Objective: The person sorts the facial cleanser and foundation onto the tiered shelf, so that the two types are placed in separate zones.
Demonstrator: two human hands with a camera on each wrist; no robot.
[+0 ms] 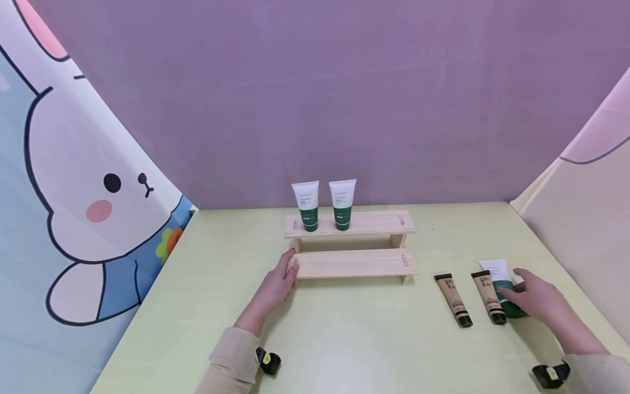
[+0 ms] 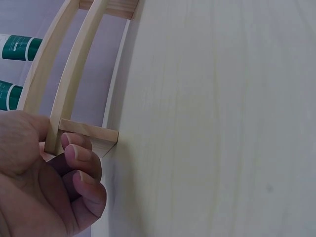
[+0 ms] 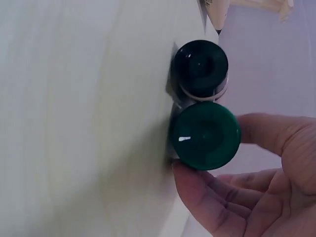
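My left hand [image 1: 275, 283] grips the left end of the lower step of a two-step wooden display rack [image 1: 355, 264]; in the left wrist view its fingers curl by the rack's leg [image 2: 94, 131]. At the right, my right hand [image 1: 540, 300] holds a white and green squeeze tube [image 1: 496, 272] lying on the table. From the right wrist view, thumb and fingers are on either side of the green cap [image 3: 206, 136]. Close against that tube lies a brown tube with a black cap [image 1: 487, 293]. Another brown tube [image 1: 453, 298] lies to its left.
Two white and green tubes [image 1: 305, 202] [image 1: 343, 201] stand cap-down on the rack's upper step, at its left and middle. Behind the table [image 1: 354, 328] rises a purple backdrop [image 1: 344, 98]. A rabbit-print cloth [image 1: 79, 164] borders the left side.
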